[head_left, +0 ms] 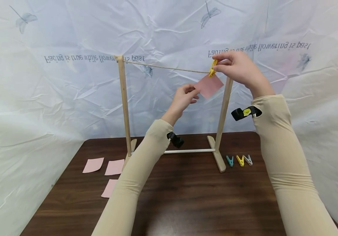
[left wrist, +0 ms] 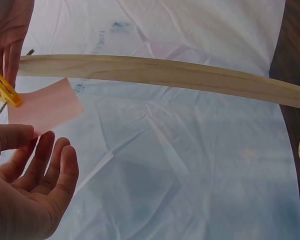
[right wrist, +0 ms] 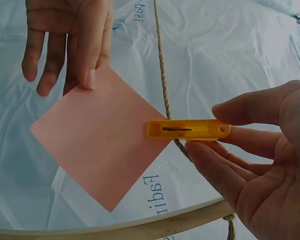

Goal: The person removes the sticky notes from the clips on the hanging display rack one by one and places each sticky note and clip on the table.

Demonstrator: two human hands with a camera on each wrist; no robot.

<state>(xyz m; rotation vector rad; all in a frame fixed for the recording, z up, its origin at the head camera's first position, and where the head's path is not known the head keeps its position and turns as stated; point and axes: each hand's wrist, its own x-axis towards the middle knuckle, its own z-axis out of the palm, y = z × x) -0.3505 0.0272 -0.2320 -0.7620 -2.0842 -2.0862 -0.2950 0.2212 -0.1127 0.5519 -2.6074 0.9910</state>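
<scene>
My left hand (head_left: 183,99) pinches one corner of a square pink paper note (right wrist: 102,137) between thumb and fingers. At the opposite corner, a yellow clothespin (right wrist: 187,129) lies across the note and the thin rope (head_left: 169,68). My right hand (head_left: 240,68) holds that clothespin by its handle end, the fingers curled about it. The note hangs as a diamond just below the rope, near the right post. In the left wrist view, the left hand (left wrist: 35,185) is under the note and the right hand (left wrist: 10,30) above the clothespin.
The rope runs from the left post (head_left: 123,101) of a wooden frame towards its right post (head_left: 225,111). Three pink notes (head_left: 93,165) lie on the dark table (head_left: 192,203) at the left. Blue, yellow (head_left: 240,160) and grey clothespins lie right of the frame. A printed sheet (head_left: 169,29) hangs behind.
</scene>
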